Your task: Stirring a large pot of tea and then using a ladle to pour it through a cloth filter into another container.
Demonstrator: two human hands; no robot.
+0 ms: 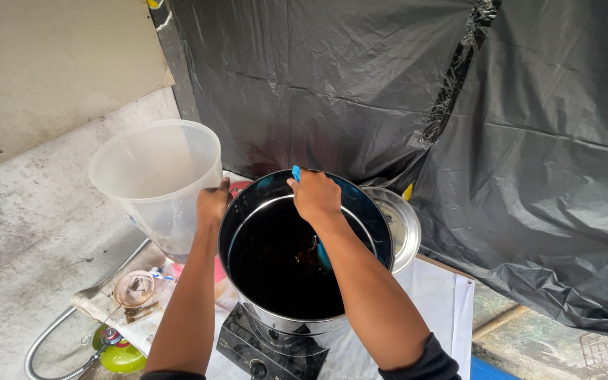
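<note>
Translucent plastic bucket [155,176], one only, stands at the left, and beside it the left hand [212,203] grips the rim of the one steel pot [304,246] on the stove [265,348]. The right hand [316,195] is closed around a blue-handled stirrer [295,172] dipped in dark liquid; I judge stirring is underway, needing a steady rim. One lid [399,225] rests at the right.

Both hands [212,203] [316,195] forward, fingers curled.

Operator's arms and hands, head view.
I note two bare forearms, uncovered from wrist to above the elbow. The left hand [212,202] and right hand [316,196] carry no gloves, rings or watch that I can see. Dark, close-fitting black sleeves are pushed up on both upper arms.
</note>
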